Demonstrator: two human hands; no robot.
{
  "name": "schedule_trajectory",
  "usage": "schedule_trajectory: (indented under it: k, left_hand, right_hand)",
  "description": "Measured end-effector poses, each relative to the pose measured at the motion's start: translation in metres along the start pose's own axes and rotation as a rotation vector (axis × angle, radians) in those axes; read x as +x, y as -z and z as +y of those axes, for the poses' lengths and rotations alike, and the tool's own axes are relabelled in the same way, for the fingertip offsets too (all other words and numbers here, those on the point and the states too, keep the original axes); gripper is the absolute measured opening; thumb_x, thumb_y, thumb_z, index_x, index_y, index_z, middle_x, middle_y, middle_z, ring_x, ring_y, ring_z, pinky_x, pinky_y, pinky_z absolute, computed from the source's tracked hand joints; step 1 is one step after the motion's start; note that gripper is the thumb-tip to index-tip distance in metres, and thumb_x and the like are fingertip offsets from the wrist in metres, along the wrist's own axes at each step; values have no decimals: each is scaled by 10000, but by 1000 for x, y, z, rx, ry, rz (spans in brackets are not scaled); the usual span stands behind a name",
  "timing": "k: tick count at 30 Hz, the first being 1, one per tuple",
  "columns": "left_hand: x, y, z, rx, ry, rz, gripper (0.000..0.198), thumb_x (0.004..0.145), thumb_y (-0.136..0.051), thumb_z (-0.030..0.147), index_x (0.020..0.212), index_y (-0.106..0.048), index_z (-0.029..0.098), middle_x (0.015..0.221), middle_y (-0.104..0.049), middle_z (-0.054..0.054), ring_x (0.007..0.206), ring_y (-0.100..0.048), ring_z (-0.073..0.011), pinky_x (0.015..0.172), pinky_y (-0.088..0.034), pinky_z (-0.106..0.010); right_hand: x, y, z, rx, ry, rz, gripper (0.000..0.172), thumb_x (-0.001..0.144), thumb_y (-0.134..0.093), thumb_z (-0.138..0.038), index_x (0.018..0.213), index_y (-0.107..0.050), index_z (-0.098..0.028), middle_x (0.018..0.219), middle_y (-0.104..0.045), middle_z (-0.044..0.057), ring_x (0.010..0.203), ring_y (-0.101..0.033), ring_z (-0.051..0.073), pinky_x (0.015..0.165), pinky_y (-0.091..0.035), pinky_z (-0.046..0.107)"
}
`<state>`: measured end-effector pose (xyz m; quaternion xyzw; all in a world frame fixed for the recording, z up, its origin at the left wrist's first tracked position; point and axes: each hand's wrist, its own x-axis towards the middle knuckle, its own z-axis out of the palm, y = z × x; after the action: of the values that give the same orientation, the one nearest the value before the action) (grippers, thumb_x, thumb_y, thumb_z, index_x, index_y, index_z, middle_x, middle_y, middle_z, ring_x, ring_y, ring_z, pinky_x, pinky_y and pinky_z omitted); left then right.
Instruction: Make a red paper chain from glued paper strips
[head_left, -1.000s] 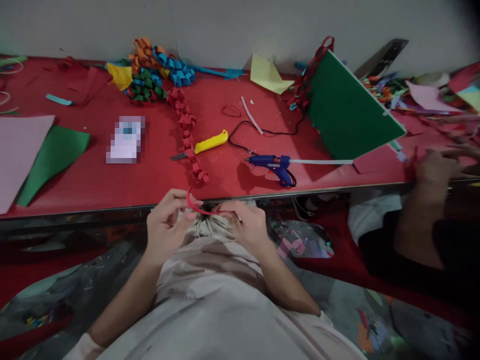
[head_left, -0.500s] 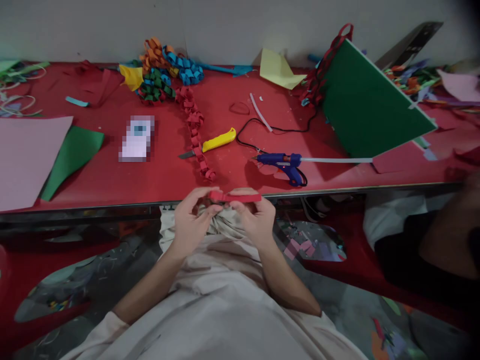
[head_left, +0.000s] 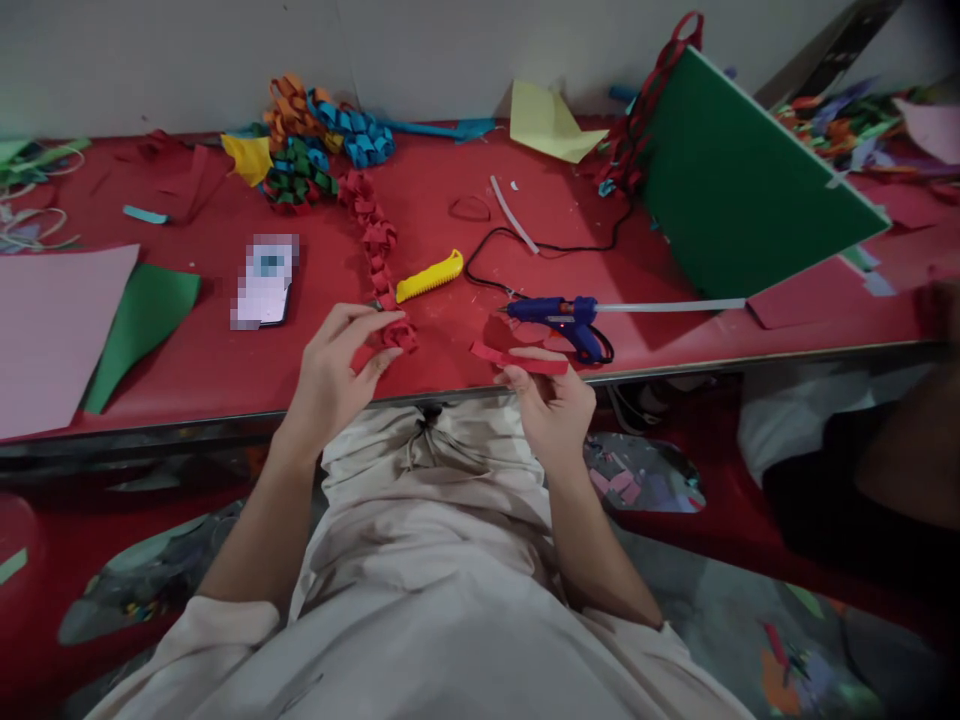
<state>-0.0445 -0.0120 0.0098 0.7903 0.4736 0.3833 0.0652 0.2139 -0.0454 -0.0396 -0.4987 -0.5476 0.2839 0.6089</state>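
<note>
My left hand (head_left: 337,368) grips the near end of a red paper chain (head_left: 375,250) that runs away across the red table (head_left: 225,360) toward a pile of coloured chains (head_left: 315,140). My right hand (head_left: 551,400) pinches a flat red paper strip (head_left: 517,358) at the table's front edge, just in front of the blue glue gun (head_left: 559,318). A yellow-handled knife (head_left: 429,277) lies between the chain and the glue gun.
A phone (head_left: 262,285) lies left of the chain, with pink paper (head_left: 52,320) and green paper (head_left: 139,315) further left. A green board (head_left: 739,190) leans at the right. Another person (head_left: 885,470) sits at the right edge.
My hands have parted. The left one has gone forward onto the table to the chain's end; the right one has carried the red strip right, toward the glue gun.
</note>
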Motion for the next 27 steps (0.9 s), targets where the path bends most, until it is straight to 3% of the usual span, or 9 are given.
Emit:
schedule_trajectory:
  k: [4, 8, 13, 18, 23, 27]
  left_hand:
    - [9, 18, -3, -23, -18, 78, 357, 990, -656, 252, 1341, -705, 221, 1105, -700, -74, 881, -660, -141, 762, -564, -269]
    - [15, 29, -4, -133, -51, 184, 382, 964, -734, 294, 1339, -693, 235, 1052, -735, -22, 852, -676, -108, 731, -574, -265]
    - [16, 28, 9, -121, -134, 253, 274, 922, -798, 313, 1186, -754, 253, 1004, -752, -17, 825, -683, -123, 713, -577, -291]
    - [13, 18, 17, -115, -150, 261, 249, 889, -820, 311, 1130, -778, 261, 1126, -726, -56, 857, -699, -130, 713, -596, -246]
    - [1, -1, 15, -535, 93, 278, 447, 820, -874, 403, 1218, -749, 243, 1146, -750, -78, 1002, -736, -186, 848, -618, -267]
    - [-15, -15, 7, -798, 352, 317, 427, 858, -833, 454, 1223, -755, 247, 1078, -768, -70, 940, -734, -166, 794, -603, -242]
  right_hand:
    - [4, 0, -3, -46, 9, -42, 191, 940, -747, -375, 1065, -742, -231, 846, -777, 5, 726, -760, 152, 723, -597, 275]
    - [15, -9, -26, -120, 111, -87, 189, 948, -739, -384, 1041, -758, -221, 906, -796, 18, 717, -733, 131, 689, -566, 241]
    - [27, -35, -59, -167, 284, -121, 173, 925, -773, -360, 1011, -770, -210, 857, -800, -1, 663, -690, 103, 673, -542, 202]
    - [28, -55, -60, 29, 214, -138, 145, 941, -752, -332, 1036, -759, -223, 929, -816, 3, 753, -751, 122, 733, -576, 218]
    - [21, -68, -52, 340, -70, -164, 216, 904, -786, -387, 1045, -748, -227, 944, -818, 17, 787, -780, 151, 720, -613, 254]
    - [19, -74, -45, 368, -63, -162, 186, 864, -832, -323, 1014, -777, -227, 995, -803, 25, 924, -764, 151, 839, -612, 266]
